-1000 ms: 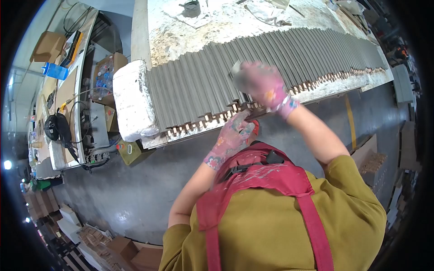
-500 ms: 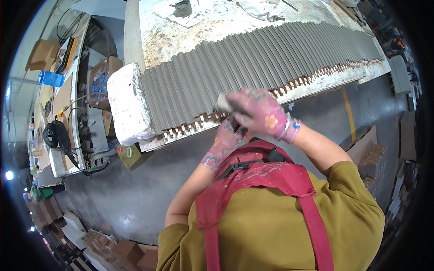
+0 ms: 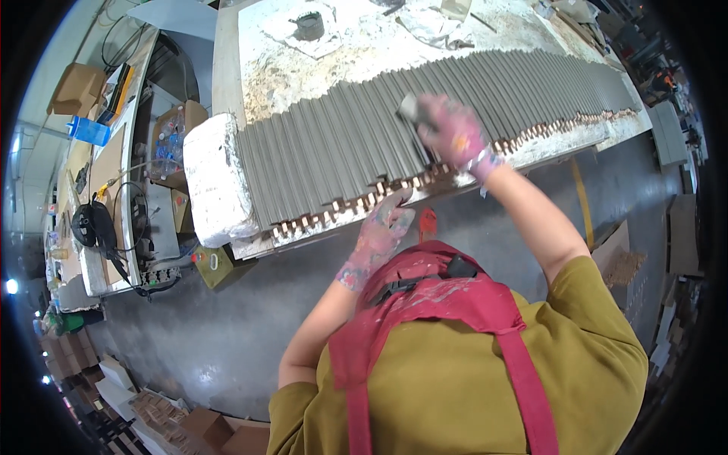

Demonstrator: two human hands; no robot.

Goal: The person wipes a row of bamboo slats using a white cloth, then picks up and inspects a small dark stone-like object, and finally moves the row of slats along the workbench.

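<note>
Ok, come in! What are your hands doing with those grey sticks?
Right hand presses a small grey block on the grey rods. Left hand at their copper ends. Nothing in the way.

A small grey block (image 3: 410, 108) is lying flat on a long row of grey rods (image 3: 334, 148), whose brown tips are lining the near edge.

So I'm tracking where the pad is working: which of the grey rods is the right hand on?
The right hand presses a small grey pad on rods near the row's middle, directly under the pad; the other rods lie uncovered.
</note>
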